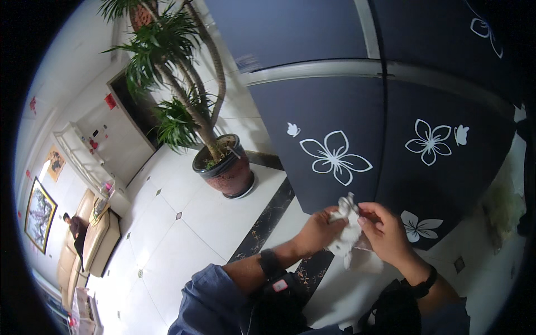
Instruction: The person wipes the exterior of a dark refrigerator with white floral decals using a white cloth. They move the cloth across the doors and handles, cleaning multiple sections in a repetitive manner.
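A crumpled white cloth or glove [344, 240] hangs between both hands, in front of the dark cabinet doors. My left hand [322, 230] grips it from the left side, thumb on top. On the right, my right hand [381, 230] pinches its upper edge between thumb and fingers. The lower part of the white material dangles loose, and its exact kind is not clear. Both wrists wear black bands. The dark blue doors [272, 121] bear white flower and butterfly decals [335, 159].
A potted plant in a reddish-brown pot [222, 178] stands left of the doors on the tiled floor [188, 234]. Far left, a person [77, 230] sits on a beige sofa [96, 238]; a low table [82, 310] is at the bottom left.
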{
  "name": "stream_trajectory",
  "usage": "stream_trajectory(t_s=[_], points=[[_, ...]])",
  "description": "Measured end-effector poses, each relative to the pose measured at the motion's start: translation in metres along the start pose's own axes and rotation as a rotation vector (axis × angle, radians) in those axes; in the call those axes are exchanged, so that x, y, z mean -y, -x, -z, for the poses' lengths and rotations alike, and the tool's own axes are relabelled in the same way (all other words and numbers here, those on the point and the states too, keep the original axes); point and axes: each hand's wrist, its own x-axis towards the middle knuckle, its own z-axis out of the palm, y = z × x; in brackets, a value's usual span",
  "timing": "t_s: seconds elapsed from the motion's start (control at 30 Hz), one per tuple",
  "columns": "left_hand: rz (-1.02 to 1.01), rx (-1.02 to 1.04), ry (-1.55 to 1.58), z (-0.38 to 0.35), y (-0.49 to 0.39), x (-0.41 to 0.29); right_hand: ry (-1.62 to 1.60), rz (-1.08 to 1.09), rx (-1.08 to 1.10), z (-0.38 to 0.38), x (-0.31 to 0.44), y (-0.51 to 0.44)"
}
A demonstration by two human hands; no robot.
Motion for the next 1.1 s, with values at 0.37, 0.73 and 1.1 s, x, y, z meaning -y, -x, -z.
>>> stream_trajectory(t_s=[0.37,0.73,1.1], points=[[-0.443,-1.039,-0.895,0.283,-0.023,-0.184,0.136,-0.154,0.175,0.021,0.014,0.008],[-0.221,-1.210,-1.586,0.300,-0.130,-0.259,0.310,-0.158,0.378,0.029,0.024,0.012],[-0.417,-1.038,-1.263,0.224,-0.171,-0.240,0.432,-0.141,0.516,0.037,0.019,0.024]])
